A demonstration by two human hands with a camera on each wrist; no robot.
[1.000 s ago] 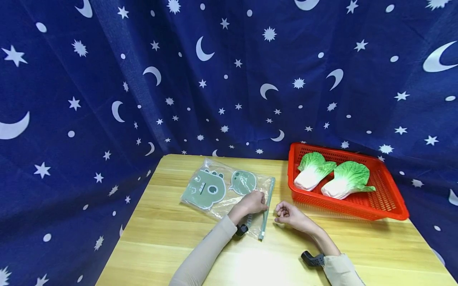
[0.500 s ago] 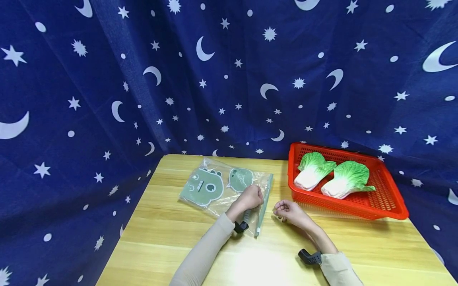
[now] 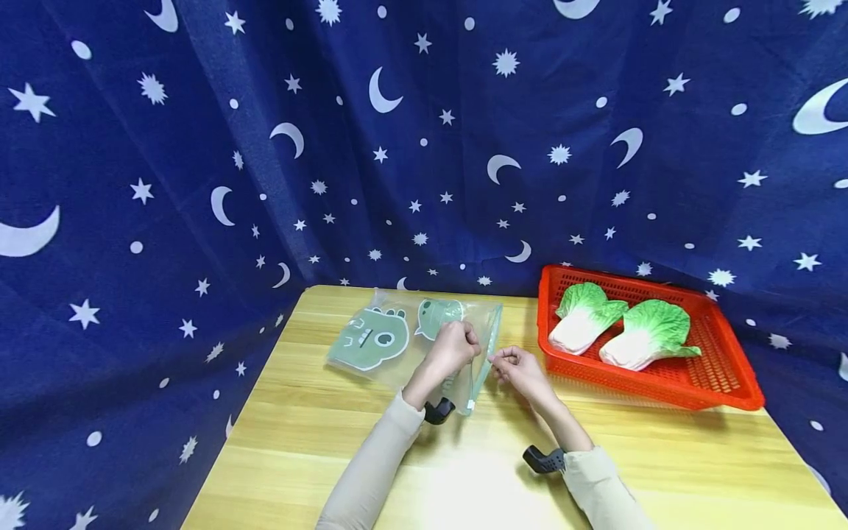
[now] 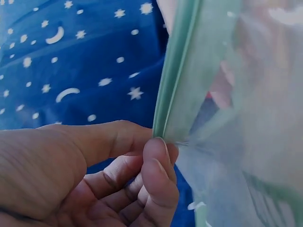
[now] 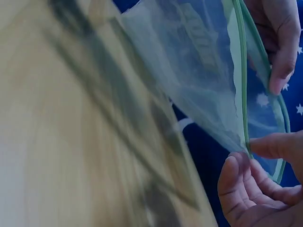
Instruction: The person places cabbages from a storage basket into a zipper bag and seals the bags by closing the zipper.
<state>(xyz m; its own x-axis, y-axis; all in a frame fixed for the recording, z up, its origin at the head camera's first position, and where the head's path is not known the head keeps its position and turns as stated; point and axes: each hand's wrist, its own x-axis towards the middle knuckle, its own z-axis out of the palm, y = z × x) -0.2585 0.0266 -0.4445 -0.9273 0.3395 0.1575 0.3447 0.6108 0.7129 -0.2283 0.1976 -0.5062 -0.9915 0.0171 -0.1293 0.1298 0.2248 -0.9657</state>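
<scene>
A clear plastic bag point(image 3: 397, 375) with green cartoon prints lies at the table's middle back, its green-edged mouth point(image 3: 492, 335) lifted at the right. My left hand point(image 3: 450, 350) pinches one side of that mouth; in the left wrist view the thumb and fingertips of the left hand point(image 4: 118, 175) grip the green strip point(image 4: 173, 71). On the opposite side my right hand point(image 3: 523, 374) pinches the other edge, and the right wrist view shows the right hand point(image 5: 265, 184) holding the green strip point(image 5: 244, 80). Between the two strips the mouth stands parted.
A red perforated basket point(image 3: 662, 390) sits at the right back of the wooden table point(image 3: 278, 456), holding two cabbages, one on the left point(image 3: 579, 331) and one beside it point(image 3: 636, 350). Behind the table hangs a blue curtain point(image 3: 397, 132) with moons and stars.
My right hand has moved left to the bag and taken hold of its edge. The left hand has shifted slightly up and left, raising the mouth, which has parted.
</scene>
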